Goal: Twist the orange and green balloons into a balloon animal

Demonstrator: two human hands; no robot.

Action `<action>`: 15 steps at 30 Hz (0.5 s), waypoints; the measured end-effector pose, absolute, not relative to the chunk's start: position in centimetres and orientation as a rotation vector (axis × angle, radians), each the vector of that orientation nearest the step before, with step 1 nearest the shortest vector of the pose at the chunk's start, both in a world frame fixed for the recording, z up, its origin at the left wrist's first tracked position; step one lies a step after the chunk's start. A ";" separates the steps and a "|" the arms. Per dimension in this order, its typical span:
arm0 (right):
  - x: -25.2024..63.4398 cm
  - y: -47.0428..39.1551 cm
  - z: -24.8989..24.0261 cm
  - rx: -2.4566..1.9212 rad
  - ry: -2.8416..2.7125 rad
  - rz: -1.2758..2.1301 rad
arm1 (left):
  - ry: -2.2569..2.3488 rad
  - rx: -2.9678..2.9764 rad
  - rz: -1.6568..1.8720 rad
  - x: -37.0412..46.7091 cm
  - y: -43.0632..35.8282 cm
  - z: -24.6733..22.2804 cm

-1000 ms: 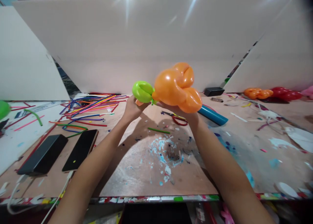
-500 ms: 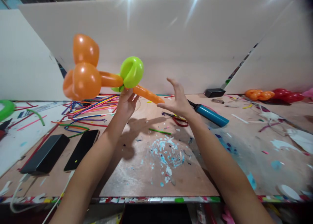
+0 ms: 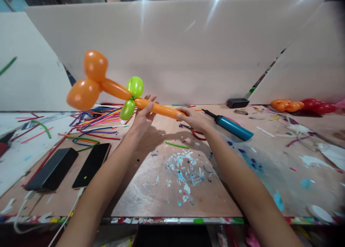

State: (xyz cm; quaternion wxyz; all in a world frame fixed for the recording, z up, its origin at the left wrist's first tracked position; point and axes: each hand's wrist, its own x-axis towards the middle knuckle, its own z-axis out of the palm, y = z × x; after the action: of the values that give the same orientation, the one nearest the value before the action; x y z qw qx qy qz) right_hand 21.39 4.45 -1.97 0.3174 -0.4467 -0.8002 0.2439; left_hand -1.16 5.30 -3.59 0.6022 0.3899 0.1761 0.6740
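An orange balloon flower (image 3: 117, 89) is held up over the table, its rounded orange lobes to the left and its straight stem slanting down to the right. Two green balloon leaves (image 3: 135, 86) are twisted round the stem, one above and one below. My left hand (image 3: 144, 114) grips the stem just right of the leaves, thumb in front and some fingers behind. At the stem's right end, my right hand (image 3: 192, 118) has its fingers closed on the tip. Beneath the right hand lie red-handled scissors (image 3: 198, 135), partly hidden by the wrist.
A blue hand pump (image 3: 234, 127) lies to the right. Uninflated balloons (image 3: 107, 119) are heaped at the left, behind a black phone (image 3: 91, 166) and a dark box (image 3: 52, 169). Paint flecks and a green strip (image 3: 177, 145) mark the middle. White boards (image 3: 172, 53) stand behind.
My right hand has come in and closed on the stem's end. The balloon flower has turned, so both green leaves now show, and its lobes sit a little lower.
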 end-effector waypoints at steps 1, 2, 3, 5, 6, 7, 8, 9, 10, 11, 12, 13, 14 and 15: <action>21.2 4.6 -2.2 -1.160 -2.093 0.673 | 0.413 0.926 1.531 -0.9 5.1 -3.8; 21.1 4.7 -2.4 -1.152 -2.066 0.694 | 0.423 0.943 1.510 -0.7 5.0 -3.9; 20.9 4.9 -2.7 -1.150 -2.025 0.710 | 0.440 0.953 1.497 -0.7 5.1 -4.1; 20.7 5.3 -3.4 -1.161 -1.910 0.740 | 0.496 0.934 1.525 -1.5 5.9 -4.1; 20.6 5.5 -3.6 -1.176 -1.846 0.755 | 0.530 0.902 1.565 -2.5 6.6 -4.0; 20.7 5.6 -3.9 -1.197 -1.791 0.767 | 0.566 0.858 1.634 -3.7 7.4 -3.8; 20.8 5.8 -4.0 -1.222 -1.753 0.771 | 0.604 0.808 1.700 -5.4 8.3 -3.4; 20.9 5.9 -4.1 -1.246 -1.732 0.768 | 0.637 0.744 1.776 -7.3 9.2 -2.9; 21.0 6.0 -4.1 -1.265 -1.720 0.762 | 0.676 0.686 1.837 -9.4 10.0 -2.3; 21.2 6.0 -4.1 -1.280 -1.720 0.756 | 0.722 0.654 1.899 -11.8 10.6 -1.7; 21.2 6.0 -4.1 -1.294 -1.728 0.748 | 0.788 0.638 1.963 -14.3 10.9 -1.0; 21.3 6.0 -4.0 -1.308 -1.741 0.740 | 0.886 0.610 2.014 -16.8 11.0 -0.5; 21.3 6.0 -4.0 -1.323 -1.751 0.739 | 0.931 0.589 2.070 -19.5 10.9 -0.1; 21.2 6.0 -3.9 -1.331 -1.757 0.752 | 0.968 0.557 2.124 -22.3 10.6 0.2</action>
State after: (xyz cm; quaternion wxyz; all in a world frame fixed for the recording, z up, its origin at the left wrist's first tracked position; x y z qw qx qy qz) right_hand 21.22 5.98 -3.94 0.3954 -0.5248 -0.6930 0.2965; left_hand -22.25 10.55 0.19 0.3624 0.2165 0.3760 0.8249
